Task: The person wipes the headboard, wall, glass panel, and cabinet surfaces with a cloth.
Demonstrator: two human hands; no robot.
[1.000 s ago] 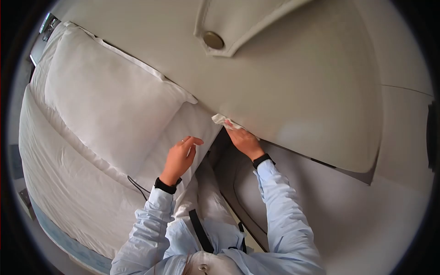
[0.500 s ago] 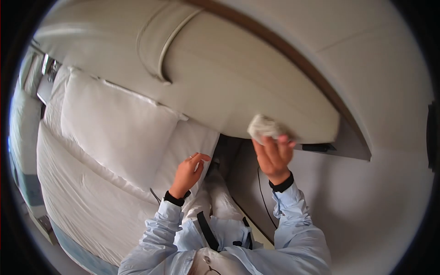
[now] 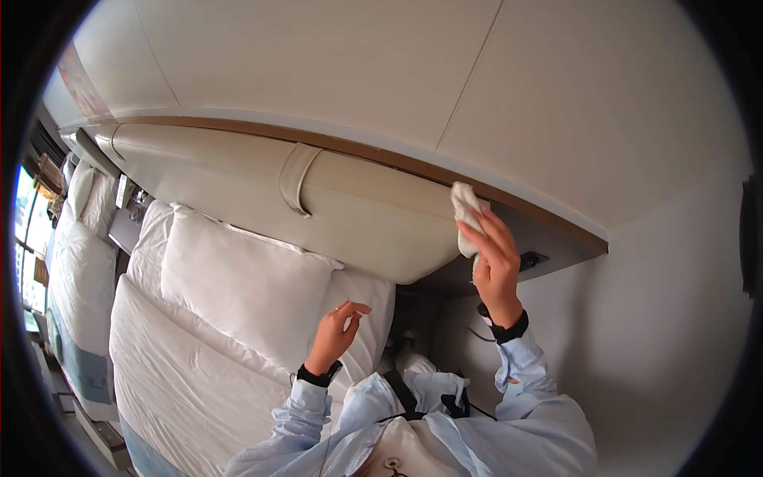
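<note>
My right hand (image 3: 497, 266) grips a crumpled white cloth (image 3: 467, 208). The cloth lies against the right end of the cream padded headboard (image 3: 381, 211), close under its wooden top edge. Some of the cloth hangs below my fingers. My left hand (image 3: 338, 338) holds nothing and hovers over the bed near the corner of a white pillow (image 3: 246, 274). Its fingers are bent, with a gap showing between thumb and index finger.
White bedding (image 3: 199, 358) spreads below the pillow. A brown wooden trim (image 3: 548, 213) runs above the headboard, and a black socket (image 3: 531, 260) sits on the panel at right. A second bed (image 3: 79, 278) stands at far left beside a window.
My right hand has carried the cloth from the headboard's lower front up to its right end near the trim. The view has tilted up. My left hand stays near the pillow.
</note>
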